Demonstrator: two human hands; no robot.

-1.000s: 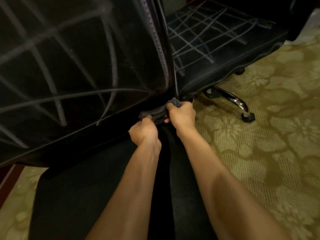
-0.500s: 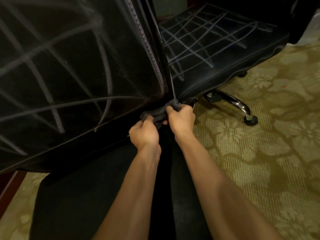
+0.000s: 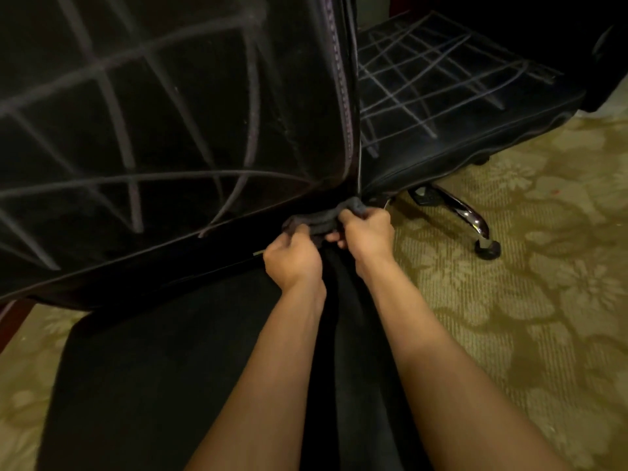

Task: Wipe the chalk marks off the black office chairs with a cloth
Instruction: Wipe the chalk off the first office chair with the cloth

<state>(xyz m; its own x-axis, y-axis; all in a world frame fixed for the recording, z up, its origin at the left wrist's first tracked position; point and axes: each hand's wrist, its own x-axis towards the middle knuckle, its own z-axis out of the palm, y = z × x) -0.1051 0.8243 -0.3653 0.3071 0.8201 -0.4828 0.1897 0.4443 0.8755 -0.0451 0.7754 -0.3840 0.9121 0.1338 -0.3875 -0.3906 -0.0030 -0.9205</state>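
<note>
A black office chair (image 3: 163, 130) fills the upper left, its surface crossed by pale chalk lines (image 3: 115, 107). A second black chair (image 3: 452, 107) stands at the upper right, its seat also gridded with chalk marks (image 3: 418, 83). A bunched dark grey cloth (image 3: 323, 220) sits just below the corner where the two chairs meet. My left hand (image 3: 294, 261) grips its near-left end and my right hand (image 3: 367, 234) grips its right end. Both hands are closed on the cloth, close together.
A chrome chair leg (image 3: 458, 209) with a black castor (image 3: 487, 249) reaches out over the green-gold patterned carpet (image 3: 526, 300) on the right. My dark-clothed legs (image 3: 170, 385) fill the lower middle. A reddish wooden edge (image 3: 13, 317) shows at the far left.
My view has shifted slightly, so the chairs sit a little differently in frame. Both hands stay closed on the cloth at the same spot, working it slightly.
</note>
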